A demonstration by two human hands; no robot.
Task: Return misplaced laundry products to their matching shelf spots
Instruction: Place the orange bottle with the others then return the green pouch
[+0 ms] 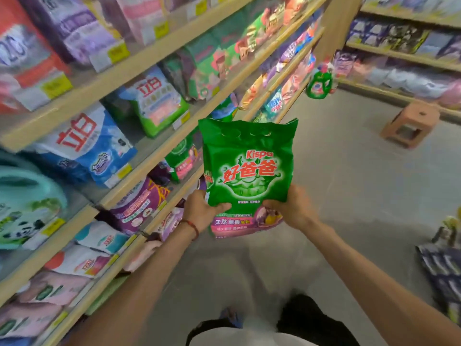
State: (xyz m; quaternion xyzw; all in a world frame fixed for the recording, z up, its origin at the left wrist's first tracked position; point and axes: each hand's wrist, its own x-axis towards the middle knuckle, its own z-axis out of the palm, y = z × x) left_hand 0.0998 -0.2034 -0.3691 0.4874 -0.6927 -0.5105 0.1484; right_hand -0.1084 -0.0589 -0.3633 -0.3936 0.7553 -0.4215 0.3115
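A green Kispa washing-powder bag (248, 171) with a pink bottom band is held upright in front of me, in the aisle just right of the shelves. My left hand (200, 211) grips its lower left corner and my right hand (291, 208) grips its lower right corner. A similar green and pink bag (180, 156) stands on a middle shelf just left of the held bag. Blue and green bags (92, 143) with red characters fill the shelf above it.
Wooden shelves (159, 156) packed with detergent bags run along the left. A green bottle (319, 84) stands at the shelf end. A brown plastic stool (410, 124) sits on the grey floor, more shelves (404, 56) behind it. Packs (441, 265) lie low right.
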